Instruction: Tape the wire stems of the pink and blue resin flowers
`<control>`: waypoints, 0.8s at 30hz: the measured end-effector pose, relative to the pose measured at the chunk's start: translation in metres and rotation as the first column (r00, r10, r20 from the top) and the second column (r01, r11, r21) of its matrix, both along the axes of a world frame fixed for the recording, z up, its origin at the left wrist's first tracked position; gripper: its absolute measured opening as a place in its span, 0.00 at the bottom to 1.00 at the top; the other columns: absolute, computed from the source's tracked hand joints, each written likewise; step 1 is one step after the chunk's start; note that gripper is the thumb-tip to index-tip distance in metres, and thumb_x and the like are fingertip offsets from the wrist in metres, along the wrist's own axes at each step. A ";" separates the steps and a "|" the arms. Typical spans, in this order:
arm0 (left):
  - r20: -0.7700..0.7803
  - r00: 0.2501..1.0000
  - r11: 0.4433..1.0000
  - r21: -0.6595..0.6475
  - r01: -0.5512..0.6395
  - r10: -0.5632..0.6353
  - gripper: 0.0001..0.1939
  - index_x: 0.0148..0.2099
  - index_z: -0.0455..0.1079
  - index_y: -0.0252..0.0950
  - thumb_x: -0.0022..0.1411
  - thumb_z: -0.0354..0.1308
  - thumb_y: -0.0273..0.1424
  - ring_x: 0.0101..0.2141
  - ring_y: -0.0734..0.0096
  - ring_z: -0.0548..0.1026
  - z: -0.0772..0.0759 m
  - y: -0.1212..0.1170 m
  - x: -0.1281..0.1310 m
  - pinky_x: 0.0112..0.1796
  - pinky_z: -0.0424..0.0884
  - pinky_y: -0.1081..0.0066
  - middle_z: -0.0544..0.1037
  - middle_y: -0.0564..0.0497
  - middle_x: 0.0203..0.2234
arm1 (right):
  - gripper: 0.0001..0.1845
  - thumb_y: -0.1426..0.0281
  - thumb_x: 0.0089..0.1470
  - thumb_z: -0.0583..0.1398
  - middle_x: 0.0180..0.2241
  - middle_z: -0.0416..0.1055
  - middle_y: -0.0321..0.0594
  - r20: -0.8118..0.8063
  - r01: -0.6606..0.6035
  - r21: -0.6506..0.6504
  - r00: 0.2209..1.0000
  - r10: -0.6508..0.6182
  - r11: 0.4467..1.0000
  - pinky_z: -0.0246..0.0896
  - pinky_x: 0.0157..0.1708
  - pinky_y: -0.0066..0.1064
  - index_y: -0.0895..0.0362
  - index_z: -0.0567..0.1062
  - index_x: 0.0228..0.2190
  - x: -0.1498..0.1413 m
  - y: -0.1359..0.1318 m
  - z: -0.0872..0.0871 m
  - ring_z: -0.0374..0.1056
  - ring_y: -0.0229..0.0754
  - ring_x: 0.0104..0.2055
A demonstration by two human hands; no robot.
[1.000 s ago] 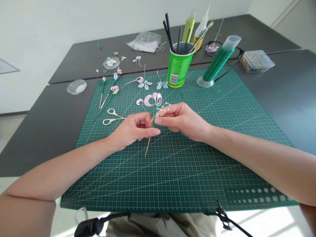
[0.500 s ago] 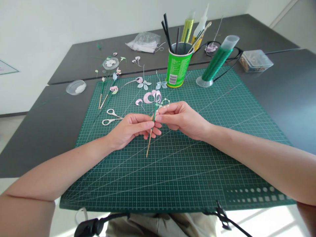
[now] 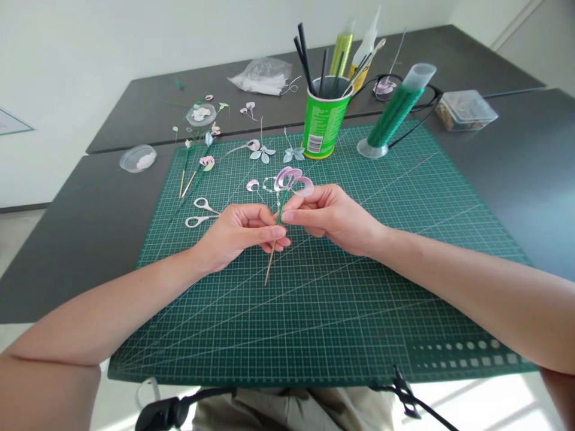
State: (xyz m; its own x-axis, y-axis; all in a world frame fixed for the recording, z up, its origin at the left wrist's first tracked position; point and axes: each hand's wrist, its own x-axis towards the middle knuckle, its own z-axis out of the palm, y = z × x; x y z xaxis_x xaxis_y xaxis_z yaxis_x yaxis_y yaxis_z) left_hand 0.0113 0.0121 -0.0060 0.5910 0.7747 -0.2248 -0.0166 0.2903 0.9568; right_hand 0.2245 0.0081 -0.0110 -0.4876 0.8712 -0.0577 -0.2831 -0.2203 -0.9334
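Between my hands an artificial flower (image 3: 271, 266) stands upright, slightly tilted, on a thin wooden stick wrapped in green near the top. Its pink petals (image 3: 287, 175) are looped, and a strand of small white beads (image 3: 269, 184) hangs at their left. My left hand (image 3: 245, 234) is closed, pinching the stick below the petals between thumb and fingers. Just above, my right hand (image 3: 330, 212) closes thumb and forefinger on the green-wrapped part; its exact contact is partly hidden. White-handled scissors (image 3: 202, 213) lie left of my left hand, their blades hidden behind it.
All this is over a green cutting mat (image 3: 341, 311). Behind my hands stand a green can (image 3: 326, 123) of sticks and a green-filled tube (image 3: 398, 111). Loose blue flowers (image 3: 263, 154), a single pink petal (image 3: 253, 186) and finished stems (image 3: 191, 173) lie at the back left.
The flower has turned about its stick: the large pink petal swung from left to right, and the beads from right to left. Both hands stay in nearly the same place.
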 end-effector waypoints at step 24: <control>-0.026 0.999 0.999 0.022 -0.030 0.031 0.23 0.26 0.68 0.35 0.46 0.83 0.30 0.22 0.80 0.73 0.001 -0.002 0.004 0.25 0.72 0.80 0.77 0.57 0.19 | 0.15 0.68 0.45 0.79 0.15 0.59 0.23 -0.011 0.004 -0.002 1.000 -0.004 1.000 0.33 0.16 0.25 0.59 0.80 0.26 -0.003 -0.002 -0.004 0.45 0.26 0.18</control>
State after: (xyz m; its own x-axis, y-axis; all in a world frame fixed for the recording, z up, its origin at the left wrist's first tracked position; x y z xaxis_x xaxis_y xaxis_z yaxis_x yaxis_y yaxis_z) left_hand 0.0148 0.0104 -0.0048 0.5608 0.7973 -0.2231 0.0003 0.2692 0.9631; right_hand 0.2219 0.0065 -0.0155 -0.4846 0.8731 -0.0536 -0.2947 -0.2206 -0.9298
